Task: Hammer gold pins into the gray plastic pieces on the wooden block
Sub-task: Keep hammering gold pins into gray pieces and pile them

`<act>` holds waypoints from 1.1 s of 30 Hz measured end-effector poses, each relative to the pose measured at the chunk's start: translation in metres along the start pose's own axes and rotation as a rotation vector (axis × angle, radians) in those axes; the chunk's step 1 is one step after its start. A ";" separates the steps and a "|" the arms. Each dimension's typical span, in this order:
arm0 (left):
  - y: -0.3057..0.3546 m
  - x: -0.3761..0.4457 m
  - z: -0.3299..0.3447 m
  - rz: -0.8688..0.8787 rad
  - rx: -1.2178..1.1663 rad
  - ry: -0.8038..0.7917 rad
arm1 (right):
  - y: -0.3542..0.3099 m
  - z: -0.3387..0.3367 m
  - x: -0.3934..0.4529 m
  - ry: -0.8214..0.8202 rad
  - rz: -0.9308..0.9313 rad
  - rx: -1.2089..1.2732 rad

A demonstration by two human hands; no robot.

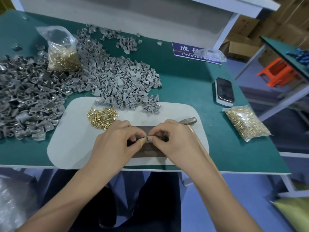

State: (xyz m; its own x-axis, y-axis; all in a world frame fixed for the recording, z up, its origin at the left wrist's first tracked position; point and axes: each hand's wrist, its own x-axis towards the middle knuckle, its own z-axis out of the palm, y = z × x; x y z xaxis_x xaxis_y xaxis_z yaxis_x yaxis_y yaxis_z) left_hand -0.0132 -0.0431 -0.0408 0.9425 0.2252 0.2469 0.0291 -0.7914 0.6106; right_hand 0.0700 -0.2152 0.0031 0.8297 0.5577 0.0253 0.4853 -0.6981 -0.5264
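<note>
Both hands meet over the dark wooden block (148, 150) on the white mat (75, 141). My left hand (115, 143) and my right hand (173, 139) pinch a small gray plastic piece (147, 138) between thumbs and fingertips, just above the block. Whether a pin sits in it is hidden by the fingers. Loose gold pins (102, 117) lie on the mat to the left. The hammer (189, 121) lies behind my right hand, its wooden handle running under my right wrist.
A large heap of gray plastic pieces (117, 81) covers the green table's left and middle. An open bag of gold pins (63, 54) stands in the heap; a sealed bag of pins (245, 123) lies at right. A phone (224, 92) rests near a blue sign (192, 51).
</note>
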 end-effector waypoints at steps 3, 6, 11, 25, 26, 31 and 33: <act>0.001 0.001 0.000 -0.012 0.012 -0.012 | -0.008 -0.008 0.002 -0.045 -0.028 -0.096; 0.002 0.002 0.000 -0.019 0.026 -0.013 | -0.014 -0.005 0.001 -0.026 -0.087 -0.196; 0.004 0.002 -0.001 -0.014 0.015 -0.020 | -0.011 0.007 -0.006 0.062 -0.114 -0.140; 0.008 0.007 -0.011 0.092 0.125 -0.045 | 0.003 0.007 0.002 -0.003 -0.076 0.020; 0.008 0.006 -0.011 0.095 0.139 -0.042 | 0.002 0.006 0.003 -0.011 -0.075 -0.008; 0.007 0.004 -0.009 0.087 0.122 -0.012 | 0.000 0.013 -0.001 0.039 -0.059 -0.007; 0.005 0.004 -0.008 0.092 0.116 -0.012 | 0.002 0.017 -0.005 0.078 -0.069 0.000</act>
State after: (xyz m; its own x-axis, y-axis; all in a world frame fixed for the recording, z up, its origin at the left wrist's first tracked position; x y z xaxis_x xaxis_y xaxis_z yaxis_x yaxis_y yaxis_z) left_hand -0.0118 -0.0415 -0.0304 0.9467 0.1425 0.2888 -0.0201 -0.8688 0.4947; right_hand 0.0618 -0.2113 -0.0125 0.8135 0.5673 0.1275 0.5416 -0.6594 -0.5214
